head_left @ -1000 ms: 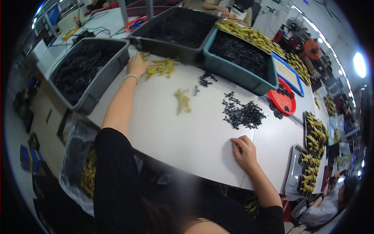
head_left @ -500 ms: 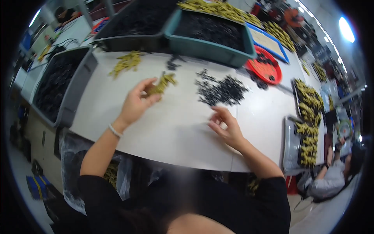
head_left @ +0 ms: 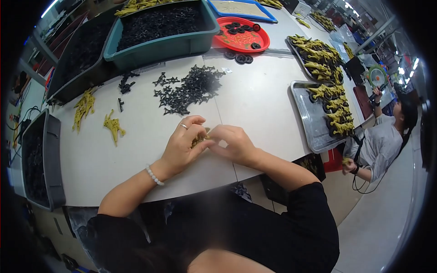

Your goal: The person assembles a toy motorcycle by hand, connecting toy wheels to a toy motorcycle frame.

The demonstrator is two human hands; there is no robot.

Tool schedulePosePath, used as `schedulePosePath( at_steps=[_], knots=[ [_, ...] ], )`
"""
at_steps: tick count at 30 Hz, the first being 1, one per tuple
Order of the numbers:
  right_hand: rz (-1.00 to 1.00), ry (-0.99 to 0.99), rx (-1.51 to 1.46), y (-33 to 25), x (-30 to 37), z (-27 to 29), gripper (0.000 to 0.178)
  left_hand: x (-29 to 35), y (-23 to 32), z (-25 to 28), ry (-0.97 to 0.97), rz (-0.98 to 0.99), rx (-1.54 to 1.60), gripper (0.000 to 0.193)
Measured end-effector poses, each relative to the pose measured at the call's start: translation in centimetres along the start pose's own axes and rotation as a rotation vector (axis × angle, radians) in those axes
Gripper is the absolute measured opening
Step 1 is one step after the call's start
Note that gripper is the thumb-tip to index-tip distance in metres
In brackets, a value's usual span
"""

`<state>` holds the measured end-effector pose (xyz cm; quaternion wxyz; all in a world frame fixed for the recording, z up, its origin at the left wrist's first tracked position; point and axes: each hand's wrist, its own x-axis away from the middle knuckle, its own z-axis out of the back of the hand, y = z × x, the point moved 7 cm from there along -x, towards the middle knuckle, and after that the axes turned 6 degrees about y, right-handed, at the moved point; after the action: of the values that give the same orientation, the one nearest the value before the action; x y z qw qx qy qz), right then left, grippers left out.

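Left grip [head_left: 179,146]: closed round yellow part [head_left: 197,140], above desk [head_left: 136,166] | right grip [head_left: 234,144]: at it, hold unclear | seemingly done: wheeled rows [head_left: 337,103], tray [head_left: 304,109] | seemingly left: loose yellow parts [head_left: 113,126], black pile [head_left: 195,88]

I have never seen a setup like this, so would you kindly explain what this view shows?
There is no machine here, only a person's two bare hands. The view comes from a wide fisheye camera on that person's head, looking down, which is why straight edges bend.

The left hand holds a yellow piece, mostly hidden by the fingers. The right hand meets it there, too blurred to tell whether it grips.

On the white table lie a pile of small black parts and a loose yellow figure. Farther back stands a teal bin; to the right, a metal tray bears yellow figures with black wheels.
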<state>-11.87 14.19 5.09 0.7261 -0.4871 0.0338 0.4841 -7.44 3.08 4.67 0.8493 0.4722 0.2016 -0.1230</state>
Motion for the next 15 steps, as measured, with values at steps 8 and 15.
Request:
schedulePosePath(
  at_steps=[8,15],
  knots=[
    [-0.174,0.045,-0.046,2.2,1.3,0.0,0.014,-0.8,-0.7,-1.6,-0.032,0.103,0.113,0.015],
    [-0.157,0.041,-0.084,2.1,1.9,0.4,0.012,-1.5,-5.9,3.1,0.388,0.485,0.572,0.013]
  ],
)
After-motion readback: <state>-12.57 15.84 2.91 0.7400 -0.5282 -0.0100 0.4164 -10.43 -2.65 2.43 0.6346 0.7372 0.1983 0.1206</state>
